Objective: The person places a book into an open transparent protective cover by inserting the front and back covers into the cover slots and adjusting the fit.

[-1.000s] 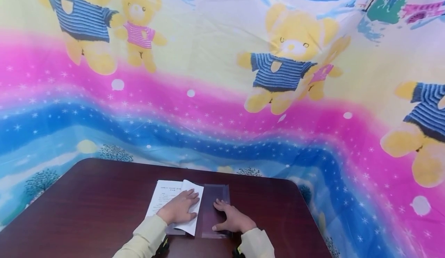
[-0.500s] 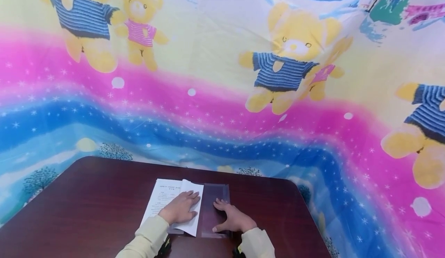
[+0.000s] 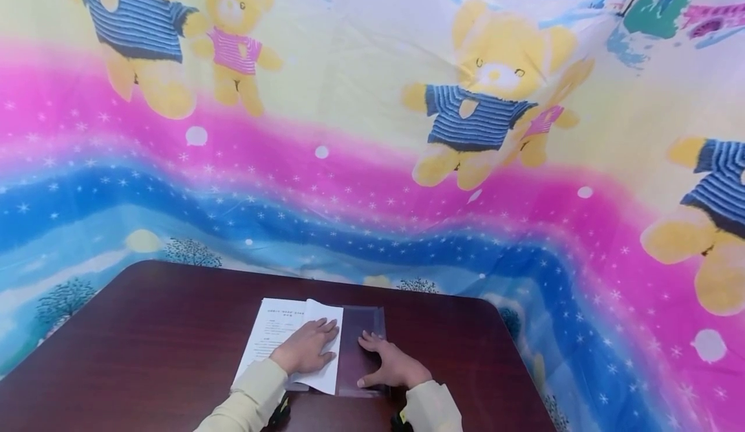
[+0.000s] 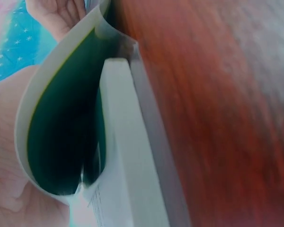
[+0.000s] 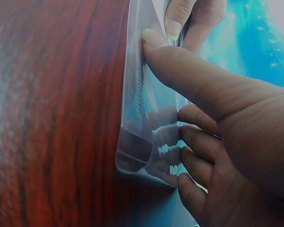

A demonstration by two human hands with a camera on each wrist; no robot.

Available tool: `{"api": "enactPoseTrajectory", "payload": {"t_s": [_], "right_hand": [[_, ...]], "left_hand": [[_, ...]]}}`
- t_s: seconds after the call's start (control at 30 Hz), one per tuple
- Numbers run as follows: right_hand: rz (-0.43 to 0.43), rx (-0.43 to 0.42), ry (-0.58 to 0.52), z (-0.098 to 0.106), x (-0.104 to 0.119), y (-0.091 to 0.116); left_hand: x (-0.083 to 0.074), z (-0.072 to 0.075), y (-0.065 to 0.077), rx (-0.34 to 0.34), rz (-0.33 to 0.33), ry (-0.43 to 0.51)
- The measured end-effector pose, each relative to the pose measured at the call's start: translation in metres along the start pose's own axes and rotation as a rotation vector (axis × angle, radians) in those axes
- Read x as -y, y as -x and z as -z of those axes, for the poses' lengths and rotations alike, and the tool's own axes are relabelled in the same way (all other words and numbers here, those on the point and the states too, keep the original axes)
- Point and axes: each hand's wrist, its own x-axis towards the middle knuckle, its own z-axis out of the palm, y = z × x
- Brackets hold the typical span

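Note:
A book (image 3: 269,328) with printed text lies on the table, a white leaf (image 3: 330,348) folded over towards the right. My left hand (image 3: 305,346) rests on that leaf with its fingers spread. In the left wrist view the leaf curls in a loop, dark green inside (image 4: 57,137), over the thick page block (image 4: 120,104). Under the book and out to its right is a clear plastic cover (image 3: 350,354). My right hand (image 3: 396,364) lies on it, fingers spread; up close, the thumb (image 5: 180,66) and fingertips touch the clear plastic (image 5: 132,113).
The dark red-brown table (image 3: 145,354) extends to both sides of the book. Behind it hangs a cloth backdrop (image 3: 349,193) printed with teddy bears. A dark band (image 3: 279,412) sits by the left wrist.
My left hand has slid slightly right, and the folded leaf's right edge has shifted right with it over the plastic. My right hand has stayed nearly still. The head view has tilted a little.

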Motion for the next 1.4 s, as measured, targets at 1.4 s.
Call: {"api": "enactPoseTrajectory", "payload": {"t_s": [1.4], "right_hand": [[-0.009,-0.014,0.024,0.000,0.002,0.002]], "left_hand": [[-0.002,0.001,-0.001,-0.023,0.011,0.008]]}}
